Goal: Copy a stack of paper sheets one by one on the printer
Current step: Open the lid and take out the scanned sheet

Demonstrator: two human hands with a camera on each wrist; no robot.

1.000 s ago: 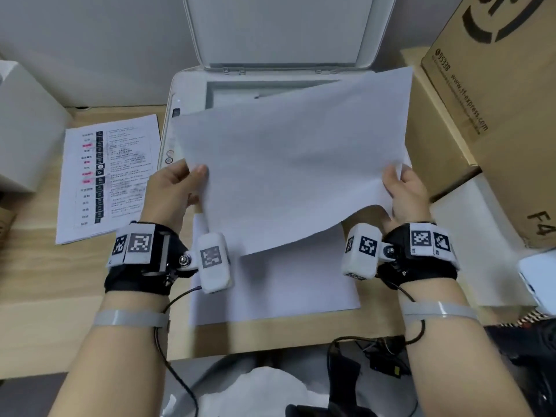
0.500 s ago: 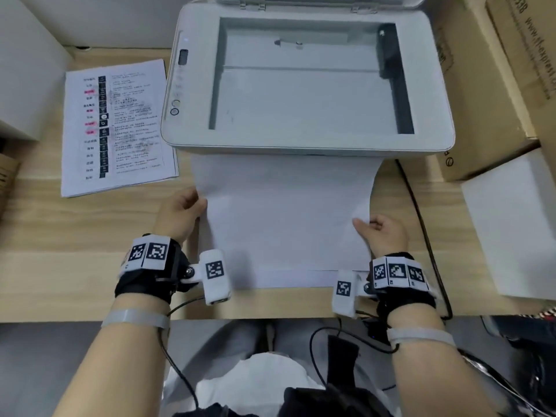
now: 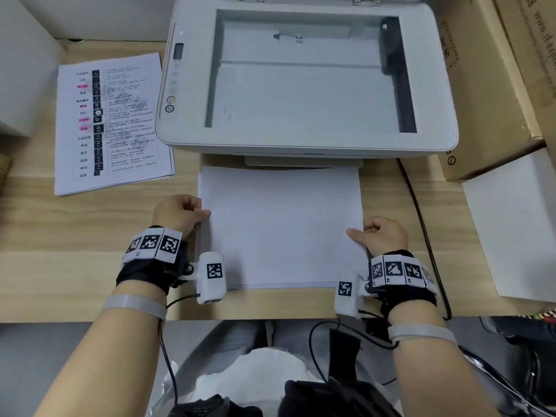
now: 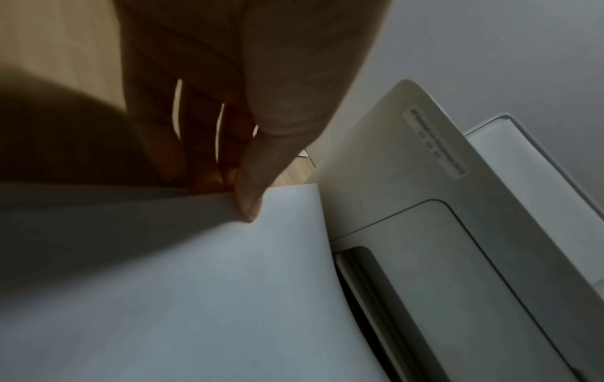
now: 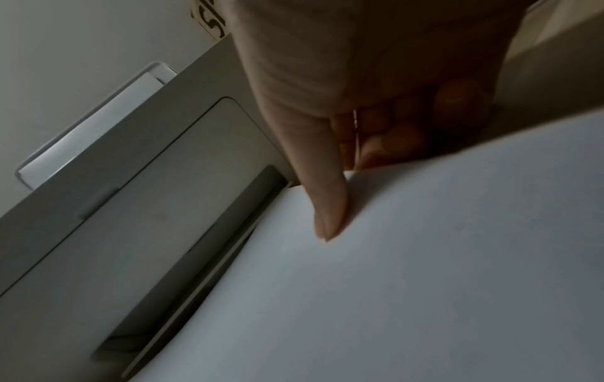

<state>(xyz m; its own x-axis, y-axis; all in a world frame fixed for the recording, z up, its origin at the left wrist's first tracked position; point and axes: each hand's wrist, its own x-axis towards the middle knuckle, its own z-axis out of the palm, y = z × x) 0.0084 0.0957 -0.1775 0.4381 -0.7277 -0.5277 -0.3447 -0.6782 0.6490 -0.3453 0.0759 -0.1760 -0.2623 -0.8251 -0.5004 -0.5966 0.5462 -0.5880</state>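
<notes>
A white printer (image 3: 304, 139) stands at the back of the wooden desk, lid up, its scanner glass (image 3: 301, 94) bare. In front of it lies a blank white sheet (image 3: 279, 227) on top of a thin pile of paper. My left hand (image 3: 180, 213) pinches the sheet's left edge, thumb on top and fingers curled underneath (image 4: 248, 201). On the right edge my right hand (image 3: 379, 236) pinches the same sheet the same way (image 5: 330, 219). The sheet (image 4: 196, 284) (image 5: 425, 258) sits low, just above or on the pile.
A printed sheet stack (image 3: 111, 121) with black and pink marks lies left of the printer. Cardboard boxes (image 3: 496, 79) crowd the right side, with a white box (image 3: 517, 227) before them. A black cable (image 3: 424, 224) runs down the desk right of the paper. A white box (image 3: 21, 67) stands far left.
Both hands brought the blank sheet down from above the scanner to the pile in front of the printer. The scanner glass has come into full view.
</notes>
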